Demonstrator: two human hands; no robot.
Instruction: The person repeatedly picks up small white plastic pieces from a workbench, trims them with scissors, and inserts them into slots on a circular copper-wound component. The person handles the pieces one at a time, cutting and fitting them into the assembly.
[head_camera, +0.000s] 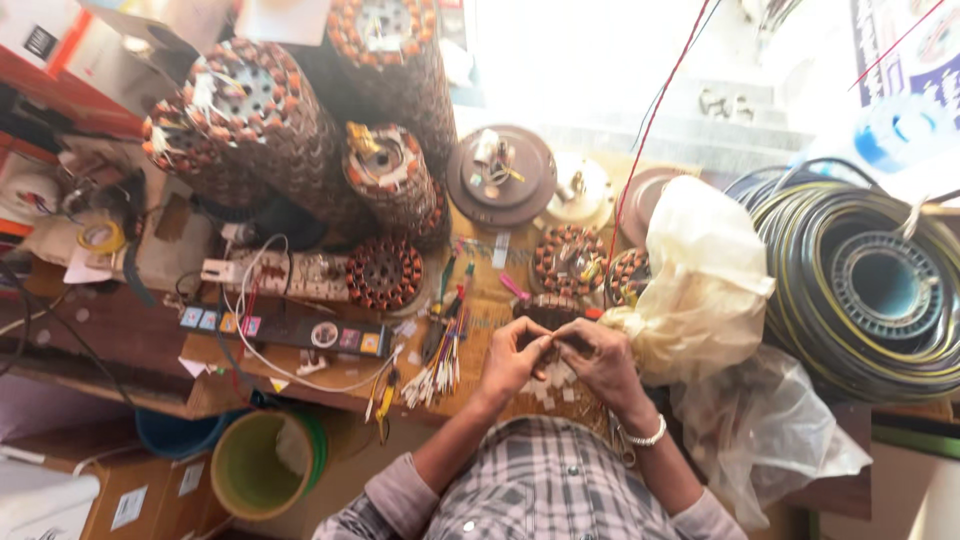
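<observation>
Both hands meet at the bench's (300, 385) near edge, wrists bent inward. Left hand (515, 355) and right hand (600, 358) pinch a small copper-wound stator (553, 312) between fingertips, fingers curled on its rim. Stator looks dark brown, tightly wound, partly hidden by fingers. Cream plastic bag (700, 280) sits just beside the right hand.

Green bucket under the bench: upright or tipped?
Upright. The green bucket shows its round open mouth to the downward-looking head camera; contents cannot be told.
</observation>
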